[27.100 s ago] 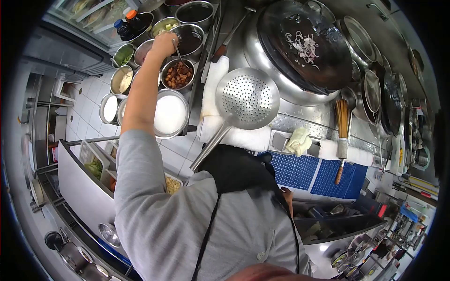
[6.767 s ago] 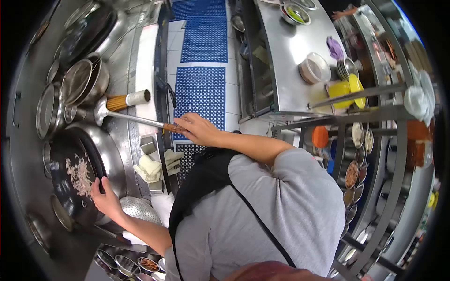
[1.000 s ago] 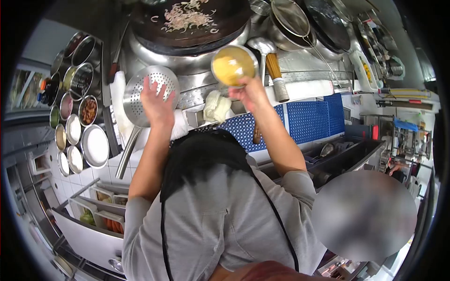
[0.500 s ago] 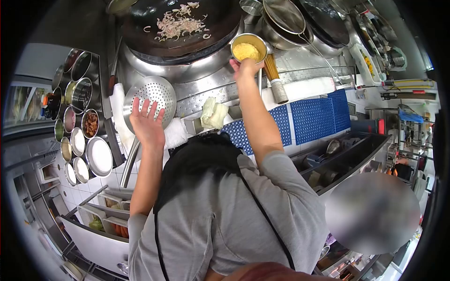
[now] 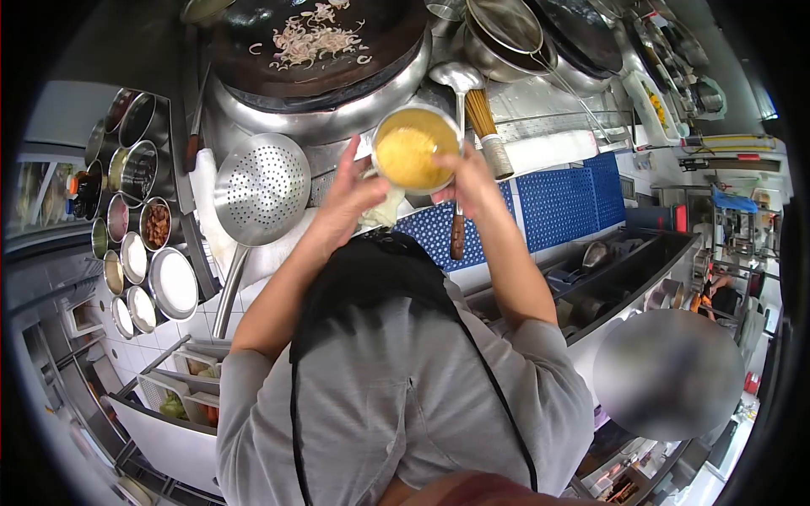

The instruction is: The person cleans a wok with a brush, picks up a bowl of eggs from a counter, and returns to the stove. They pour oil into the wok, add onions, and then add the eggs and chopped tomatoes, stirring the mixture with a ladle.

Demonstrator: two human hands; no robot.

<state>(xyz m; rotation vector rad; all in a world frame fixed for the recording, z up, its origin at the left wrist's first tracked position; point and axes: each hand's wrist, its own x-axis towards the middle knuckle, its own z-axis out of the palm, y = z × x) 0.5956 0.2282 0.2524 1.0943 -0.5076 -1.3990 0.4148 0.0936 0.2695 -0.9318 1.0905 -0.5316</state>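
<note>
A round metal bowl with yellow, grainy contents is held up close to the body. My right hand grips its right rim. My left hand is at the bowl's left side with its fingers apart; whether it touches the bowl is hard to tell. Pale slices lie in the large dark wok ahead. Under the bowl, a crumpled pale cloth is partly hidden. Just right of the bowl are a ladle with a wooden handle and a bamboo brush.
A perforated skimmer lies to the left, beside several metal containers of ingredients. At the upper right are a mesh strainer and another wok. Blue patterned mats and a white towel lie along the right front.
The bowl has come nearer and to the left in my right hand, exposing the ladle. My left hand has moved right from over the skimmer to the bowl's side.
</note>
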